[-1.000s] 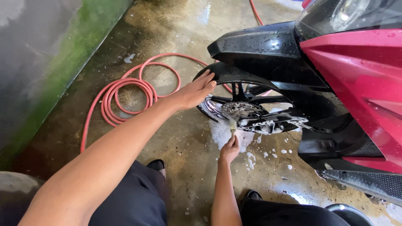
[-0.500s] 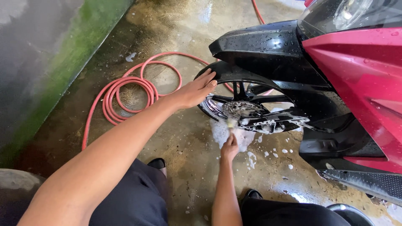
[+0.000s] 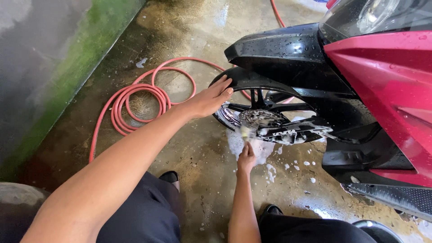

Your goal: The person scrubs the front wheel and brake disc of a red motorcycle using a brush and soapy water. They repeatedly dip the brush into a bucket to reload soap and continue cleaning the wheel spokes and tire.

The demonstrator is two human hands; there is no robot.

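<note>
Front wheel [image 3: 270,119] of a red-and-black scooter [image 3: 382,81]: black rim and spokes, wet tyre, soap suds on the disc and lower rim. Left hand [image 3: 209,99] lies flat on the tyre's top edge, fingers spread, closed on nothing. Right hand [image 3: 246,157] is wrapped tight around a small brush [image 3: 245,133] with its bristles at the rim's lower edge, in foam. Black mudguard [image 3: 279,49] sits just above the tyre. Wet concrete floor [image 3: 202,171] with suds under the wheel. Coiled pink hose [image 3: 139,103] lies left, near a mossy grey wall [image 3: 49,58]. Open floor between hose and wheel.
</note>
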